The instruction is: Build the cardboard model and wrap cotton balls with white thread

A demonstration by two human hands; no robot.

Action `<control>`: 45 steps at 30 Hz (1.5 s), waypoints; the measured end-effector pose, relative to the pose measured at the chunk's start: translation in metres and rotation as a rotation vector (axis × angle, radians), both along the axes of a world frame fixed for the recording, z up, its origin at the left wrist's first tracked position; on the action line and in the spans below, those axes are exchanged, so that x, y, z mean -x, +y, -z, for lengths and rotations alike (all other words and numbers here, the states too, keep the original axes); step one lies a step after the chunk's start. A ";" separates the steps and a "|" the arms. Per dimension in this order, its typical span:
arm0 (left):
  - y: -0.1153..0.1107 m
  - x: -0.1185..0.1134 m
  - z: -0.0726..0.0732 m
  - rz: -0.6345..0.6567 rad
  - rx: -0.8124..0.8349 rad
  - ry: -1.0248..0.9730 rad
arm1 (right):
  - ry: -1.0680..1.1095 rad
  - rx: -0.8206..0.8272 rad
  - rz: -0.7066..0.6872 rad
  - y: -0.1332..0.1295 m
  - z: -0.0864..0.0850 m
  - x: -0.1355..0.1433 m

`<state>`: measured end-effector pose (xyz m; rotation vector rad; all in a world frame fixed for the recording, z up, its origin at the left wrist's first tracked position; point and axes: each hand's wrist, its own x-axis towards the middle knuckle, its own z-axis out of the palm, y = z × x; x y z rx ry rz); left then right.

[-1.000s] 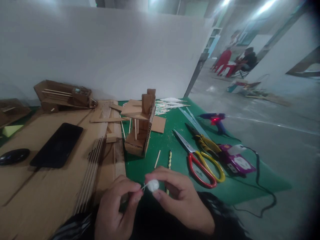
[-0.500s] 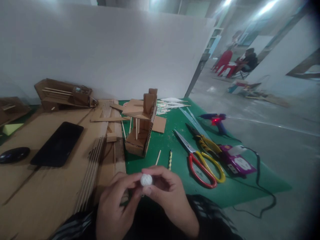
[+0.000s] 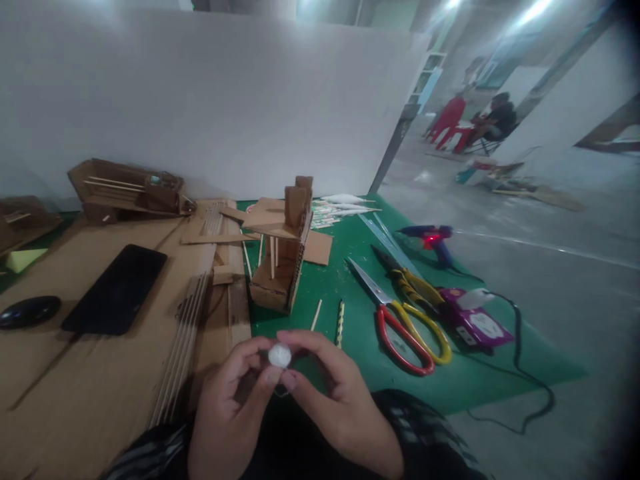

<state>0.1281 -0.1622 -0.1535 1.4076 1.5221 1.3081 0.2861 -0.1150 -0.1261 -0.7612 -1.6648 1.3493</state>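
Note:
A small whitish round ball (image 3: 279,356) with a crinkled surface is pinched between my fingertips, near the table's front edge. My left hand (image 3: 233,403) has its thumb and forefinger against the ball's left and lower side. From the other side, my right hand (image 3: 333,400) curls its forefinger over the top, with its thumb just below. What the ball is made of I cannot make out. Just beyond my hands stands a cardboard model (image 3: 277,267) with upright sticks in it. A thin stick (image 3: 317,315) and a patterned yellow-and-black stick (image 3: 341,323) lie nearby.
On the right lie scissors (image 3: 400,327), pliers (image 3: 407,277), a glue gun (image 3: 433,241) with a red light, and a purple power strip (image 3: 475,323) with a cable. Leftward are a phone (image 3: 117,288), a mouse (image 3: 30,311) and another cardboard model (image 3: 127,190). A person (image 3: 500,117) sits far off.
The ball has shifted slightly left between my fingers and looks turned. My left fingers have bent more, and my right forefinger has moved left over the ball's top.

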 end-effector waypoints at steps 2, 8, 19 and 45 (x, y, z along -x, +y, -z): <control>0.000 0.001 -0.001 0.024 0.039 -0.048 | -0.024 -0.025 -0.022 0.003 -0.002 -0.003; -0.002 -0.004 -0.003 0.059 0.095 -0.079 | 0.000 0.105 -0.023 0.009 0.003 -0.005; -0.014 -0.004 0.000 0.049 -0.228 0.177 | -0.240 0.059 -0.165 0.014 -0.003 -0.013; -0.011 0.016 -0.028 0.315 -0.482 0.328 | 0.299 0.713 -0.264 0.020 0.021 -0.015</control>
